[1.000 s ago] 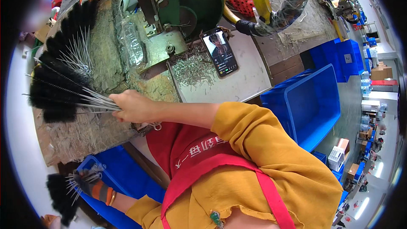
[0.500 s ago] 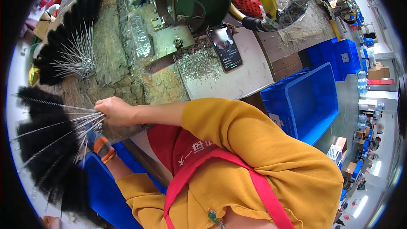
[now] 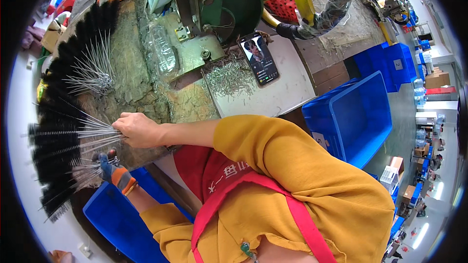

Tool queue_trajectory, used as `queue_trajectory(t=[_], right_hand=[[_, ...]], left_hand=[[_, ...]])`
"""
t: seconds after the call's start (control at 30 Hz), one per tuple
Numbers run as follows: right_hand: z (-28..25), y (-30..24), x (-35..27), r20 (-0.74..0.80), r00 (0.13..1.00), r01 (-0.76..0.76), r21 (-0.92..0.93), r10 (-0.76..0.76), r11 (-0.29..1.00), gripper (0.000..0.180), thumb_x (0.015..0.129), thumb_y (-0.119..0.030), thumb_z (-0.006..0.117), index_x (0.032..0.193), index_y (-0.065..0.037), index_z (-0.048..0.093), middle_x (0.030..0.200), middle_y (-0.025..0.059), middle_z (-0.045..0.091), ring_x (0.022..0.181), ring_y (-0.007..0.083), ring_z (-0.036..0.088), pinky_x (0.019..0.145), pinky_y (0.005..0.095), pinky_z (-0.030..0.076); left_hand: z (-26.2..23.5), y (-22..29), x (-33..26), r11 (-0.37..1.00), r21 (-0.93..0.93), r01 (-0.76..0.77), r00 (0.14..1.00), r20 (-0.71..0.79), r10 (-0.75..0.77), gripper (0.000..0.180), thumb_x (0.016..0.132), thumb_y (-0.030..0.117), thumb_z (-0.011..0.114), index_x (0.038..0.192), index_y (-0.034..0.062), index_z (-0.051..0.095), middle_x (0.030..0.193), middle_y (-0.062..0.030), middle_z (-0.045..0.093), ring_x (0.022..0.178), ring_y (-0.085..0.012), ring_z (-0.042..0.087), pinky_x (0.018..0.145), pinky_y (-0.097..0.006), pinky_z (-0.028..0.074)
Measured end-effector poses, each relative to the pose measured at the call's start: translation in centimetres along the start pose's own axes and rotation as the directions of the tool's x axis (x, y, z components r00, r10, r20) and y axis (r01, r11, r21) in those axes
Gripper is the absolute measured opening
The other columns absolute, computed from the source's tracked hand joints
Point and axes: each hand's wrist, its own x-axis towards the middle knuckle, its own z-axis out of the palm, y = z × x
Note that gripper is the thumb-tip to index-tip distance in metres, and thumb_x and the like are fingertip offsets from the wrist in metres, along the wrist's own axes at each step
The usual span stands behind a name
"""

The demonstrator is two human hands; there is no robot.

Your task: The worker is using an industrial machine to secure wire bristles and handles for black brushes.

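Observation:
My bare right hand (image 3: 140, 130) is closed round the bare wire stems of several black-bristled wire brushes (image 3: 53, 136), whose bristle ends fan out to the left. Just below it, my left hand (image 3: 117, 175), in a blue-grey and orange glove, grips the stem ends of a second bunch of black wire brushes (image 3: 61, 190). The two bunches lie close together, and their bristles partly overlap. Farther up, a pile of similar brushes (image 3: 87, 68) rests on the worn wooden bench (image 3: 129, 34), stems pointing right.
A green machine (image 3: 239, 9) with a metal plate (image 3: 197, 48) stands beyond my hands. Short wire offcuts (image 3: 229, 75) and a phone (image 3: 261, 61) lie on a white board (image 3: 287, 87). Blue bins stand at right (image 3: 360, 117) and below my left hand (image 3: 117, 219).
The brushes in my hands, tangled in one wide fan before, now form two more distinct bunches. Their bristles have swung up and right. My left hand has shifted slightly down. The phone's picture differs.

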Motion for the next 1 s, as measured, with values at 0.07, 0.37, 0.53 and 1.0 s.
queue_trajectory(t=[0.07, 0.37, 0.53, 1.0], right_hand=[[0.0, -0.4, 0.2, -0.053, 0.998, 0.041, -0.018, -0.042, 0.999, 0.033, 0.067, -0.009, 0.062, 0.096, 0.003, 0.051, 0.084, 0.0131, 0.059, 0.081, 0.0295, 0.056, 0.069, 0.0399, 0.048], [0.2, -1.1, 0.3, 0.425, 0.83, -0.341, -0.124, 0.36, 0.932, 0.036, 0.064, -0.006, 0.06, 0.096, 0.004, 0.046, 0.082, 0.0193, 0.06, 0.081, 0.0379, 0.059, 0.067, 0.0431, 0.047], [0.0, -0.1, 1.4, 0.487, 0.695, -0.568, -0.079, 0.529, 0.819, 0.025, 0.062, -0.01, 0.062, 0.079, 0.007, 0.055, 0.073, 0.0205, 0.062, 0.075, 0.0348, 0.062, 0.066, 0.0401, 0.049], [-1.7, -3.2, 0.0, 0.138, 0.892, -0.448, 0.16, 0.43, 0.879, 0.022, 0.068, -0.014, 0.063, 0.083, 0.0, 0.054, 0.07, 0.0214, 0.059, 0.073, 0.0381, 0.059, 0.065, 0.0444, 0.047]], left_hand=[[1.1, 1.1, -1.5, 0.999, -0.034, 0.037, 0.997, -0.06, -0.039, 0.024, 0.076, -0.001, 0.06, 0.1, 0.001, 0.055, 0.087, -0.0096, 0.058, 0.065, -0.0203, 0.057, 0.062, -0.031, 0.053], [2.4, 1.3, -4.6, 0.988, 0.125, 0.088, 0.953, 0.278, -0.12, 0.009, 0.082, 0.008, 0.053, 0.082, 0.0028, 0.061, 0.076, -0.0038, 0.057, 0.066, -0.0126, 0.05, 0.061, -0.027, 0.044], [3.4, -0.6, -5.8, 0.964, 0.197, 0.178, 0.956, 0.197, -0.216, 0.01, 0.083, 0.011, 0.055, 0.088, 0.0038, 0.058, 0.073, -0.0025, 0.054, 0.061, -0.0099, 0.048, 0.054, -0.023, 0.04], [-5.6, 3.6, -1.4, 0.895, 0.232, -0.38, 0.896, 0.333, 0.294, 0.028, 0.088, 0.007, 0.045, 0.112, -0.0061, 0.05, 0.059, -0.0009, 0.043, 0.047, -0.0071, 0.035, 0.046, -0.019, 0.032]])
